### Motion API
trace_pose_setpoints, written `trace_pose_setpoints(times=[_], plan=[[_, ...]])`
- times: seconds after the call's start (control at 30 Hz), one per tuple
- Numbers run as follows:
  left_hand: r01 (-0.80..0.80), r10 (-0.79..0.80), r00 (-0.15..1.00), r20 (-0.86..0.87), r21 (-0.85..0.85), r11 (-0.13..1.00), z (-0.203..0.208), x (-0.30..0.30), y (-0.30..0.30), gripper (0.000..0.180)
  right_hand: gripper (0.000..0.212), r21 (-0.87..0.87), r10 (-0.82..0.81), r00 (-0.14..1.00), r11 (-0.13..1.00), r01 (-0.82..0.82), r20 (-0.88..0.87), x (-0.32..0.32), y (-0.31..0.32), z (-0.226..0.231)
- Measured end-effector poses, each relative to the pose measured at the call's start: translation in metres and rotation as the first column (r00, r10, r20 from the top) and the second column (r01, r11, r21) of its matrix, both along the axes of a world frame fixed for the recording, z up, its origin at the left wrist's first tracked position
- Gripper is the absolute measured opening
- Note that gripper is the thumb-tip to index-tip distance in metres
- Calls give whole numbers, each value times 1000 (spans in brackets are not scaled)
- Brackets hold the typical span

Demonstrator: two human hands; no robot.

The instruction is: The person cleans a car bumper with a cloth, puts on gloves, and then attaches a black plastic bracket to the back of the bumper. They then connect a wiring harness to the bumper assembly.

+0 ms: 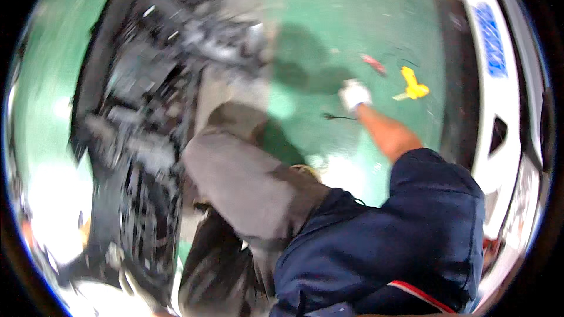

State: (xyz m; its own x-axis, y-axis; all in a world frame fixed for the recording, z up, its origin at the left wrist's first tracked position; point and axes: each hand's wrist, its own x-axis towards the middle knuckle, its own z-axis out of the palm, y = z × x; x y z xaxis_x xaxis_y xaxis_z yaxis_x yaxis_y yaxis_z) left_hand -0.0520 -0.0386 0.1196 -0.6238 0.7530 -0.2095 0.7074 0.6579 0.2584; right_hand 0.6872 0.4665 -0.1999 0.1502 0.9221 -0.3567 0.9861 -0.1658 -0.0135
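My right arm reaches forward over the green floor. Its white-gloved right hand (355, 95) looks balled up, and blur hides whatever may be in it. A thin black cable-like piece (339, 117) lies beside the wrist. Past the hand are a small red tool-like thing (373, 64) and a yellow gun-shaped thing (415, 84) with a pale tip. At the lower left rim, a smeared pale shape (134, 286) seems to be my gloved left hand, near a large dark panel with ribs and slots (144, 217). Its fingers cannot be made out.
Dark, jumbled plastic and metal parts (176, 41) extend along the left side. A long white vehicle-like panel (496, 135) with a blue patch (490, 41) borders the right, with a dark strip (461, 82) alongside. My bent grey-trousered leg (247, 176) is between them.
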Motion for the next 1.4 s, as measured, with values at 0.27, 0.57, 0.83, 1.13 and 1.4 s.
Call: trace_pose_setpoints(times=[0.27,0.57,0.83,1.13,1.4], plan=[[-819,695,544,470,480,316,7,10,-63,43,81,-195,-115,976,969,151,185,171,116,-63],[-856,919,366,150,441,269,41,45,-250,41,38,-114,-17,951,992,55,309,119,101,-120],[-875,904,417,99,313,369,-42,44,-269,43,31,-182,-58,906,972,147,419,8,43,-52],[-898,884,295,362,420,128,-145,-58,-189,42,28,32,377,921,924,-381,96,-77,15,-38],[-939,685,162,710,324,-113,-172,-112,-181,47,37,-192,469,873,852,-488,-136,-240,-50,94]])
